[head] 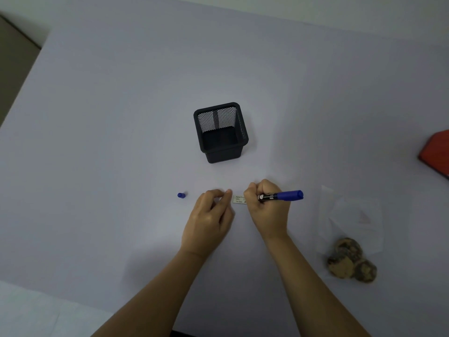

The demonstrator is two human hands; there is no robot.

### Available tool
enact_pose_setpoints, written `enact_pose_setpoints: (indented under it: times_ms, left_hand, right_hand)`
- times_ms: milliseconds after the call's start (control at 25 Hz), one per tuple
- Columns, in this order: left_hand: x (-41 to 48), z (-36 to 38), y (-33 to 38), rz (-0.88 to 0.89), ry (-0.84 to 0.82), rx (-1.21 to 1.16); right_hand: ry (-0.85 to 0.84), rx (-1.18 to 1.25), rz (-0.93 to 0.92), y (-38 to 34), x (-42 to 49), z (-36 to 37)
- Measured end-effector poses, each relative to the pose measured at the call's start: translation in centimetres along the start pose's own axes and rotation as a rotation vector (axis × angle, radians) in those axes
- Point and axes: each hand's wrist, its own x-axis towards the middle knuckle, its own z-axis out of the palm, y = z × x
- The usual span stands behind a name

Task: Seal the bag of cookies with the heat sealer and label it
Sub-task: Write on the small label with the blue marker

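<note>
The bag [352, 222] is lying flat on the worktop [109, 142] at the person's right, well apart from both hands, a clear pouch with the cookies [349, 261] bunching at its near end. Nothing is sticking to it that can be seen, and whether its far edge is sealed is not showing through the clear film. So the sealing cannot be judged, and the labelling looks to be in hand but not finished.

The label [239, 199] is sitting on the worktop between the two hands, a small pale slip with printed lines. The right hand [267, 207] is gripping a blue marker [284, 195], its fingers [252, 190] wrapping tight round the barrel. The tip is hiding under the hand over the label's right end, and the blue tail is pointing out to the right. By the look of it, the person is filling in the label. The left hand [209, 220] is steadying the slip, fingers [227, 193] curling in narrow, the tips meeting at the label's left edge.

What seems to be remaining is finishing the writing, fixing the label to the bag and capping the marker.

The marker's blue cap [181, 195] is lying loose to the left of the left hand. A black mesh holder [223, 145] is standing upright beyond the hands. A red object [437, 152] is poking in at the right edge. It may be the heat sealer, but too little is showing to say.
</note>
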Motion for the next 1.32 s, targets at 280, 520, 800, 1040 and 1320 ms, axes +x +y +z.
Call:
enact_pose_setpoints:
  times_ms: [280, 520, 800, 1040, 1320]
  left_hand:
    - [-0.02, 0.07, -0.12, 0.002, -0.011, 0.014]
    - [-0.04, -0.07, -0.1, 0.007, -0.016, 0.017]
    - [-0.04, -0.01, -0.12, -0.002, -0.017, 0.001]
    - [0.05, -0.1, -0.04, 0.001, -0.02, -0.001]
    - [0.13, -0.08, 0.1, 0.0, -0.027, 0.009]
  right_hand:
    - [-0.007, -0.015, -0.017, 0.12, -0.02, 0.05]
    - [-0.027, -0.001, -0.007, 0.12, -0.02, 0.04]
    - [-0.034, 0.008, -0.031, 0.18, -0.13, 0.06]
    - [-0.044, 0.01, -0.037, 0.45, -0.14, 0.13]
    - [-0.046, -0.01, -0.048, 0.86, -0.15, 0.01]
